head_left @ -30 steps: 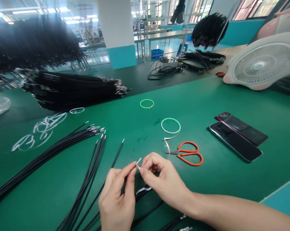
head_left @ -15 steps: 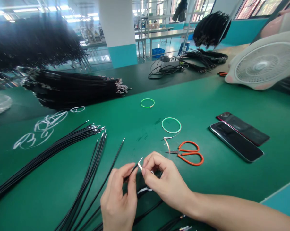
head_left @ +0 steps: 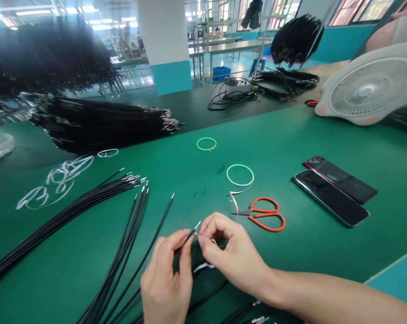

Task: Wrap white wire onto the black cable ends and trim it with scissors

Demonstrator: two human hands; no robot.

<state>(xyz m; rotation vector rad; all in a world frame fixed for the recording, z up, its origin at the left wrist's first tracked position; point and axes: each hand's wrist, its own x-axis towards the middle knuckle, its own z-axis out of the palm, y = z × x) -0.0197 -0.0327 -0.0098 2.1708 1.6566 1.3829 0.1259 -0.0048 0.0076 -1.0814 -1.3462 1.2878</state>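
Note:
My left hand (head_left: 168,274) pinches a thin black cable (head_left: 191,234) just below its bare silvery tip, which points up and to the right. Close beside that tip, the thumb and forefinger of my right hand (head_left: 228,252) are pressed together on a narrow white tape strip, of which only a sliver shows. A loop of white tape (head_left: 205,266) hangs under my right palm, partly hidden. Orange-handled scissors (head_left: 266,215) lie beyond my right hand, with a pale tape end by their blades. More black cables (head_left: 129,238) lie left of my left hand.
A larger cable bundle (head_left: 68,209) rests at left near white tape scraps (head_left: 70,171). Two green rings (head_left: 240,175) lie ahead. Two phones (head_left: 332,198) and a white fan (head_left: 368,90) are at right. A thick cable pile (head_left: 105,123) lies at the back left.
The white strip between my hands has turned or wrapped at the cable end, so less of it shows. Both hands stay almost in place.

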